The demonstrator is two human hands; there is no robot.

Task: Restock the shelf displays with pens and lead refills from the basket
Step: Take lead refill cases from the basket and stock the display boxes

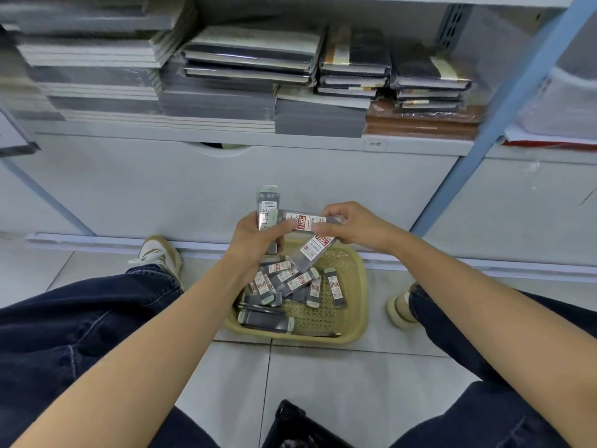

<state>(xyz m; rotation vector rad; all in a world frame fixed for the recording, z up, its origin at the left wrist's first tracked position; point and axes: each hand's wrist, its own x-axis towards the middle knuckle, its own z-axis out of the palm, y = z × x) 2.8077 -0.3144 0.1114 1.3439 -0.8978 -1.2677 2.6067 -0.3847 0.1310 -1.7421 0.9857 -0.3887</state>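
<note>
The left hand [255,240] grips an upright lead refill case [268,205]; the right hand [353,226] pinches another, perhaps two. Likely light, stiff and slick: hold the long edges.

This is looking like a stationery shop: stacks of shrink-wrapped notebooks [248,56] are lying on a shelf [290,142] whose edge is carrying a small label [374,144]. A basket [357,302] of packaged lead refills [292,281] is sitting on the tiled floor [323,376].

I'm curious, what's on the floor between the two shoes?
The yellow basket holding refill packs sits between the left shoe and right shoe, seen in the head view.
</note>
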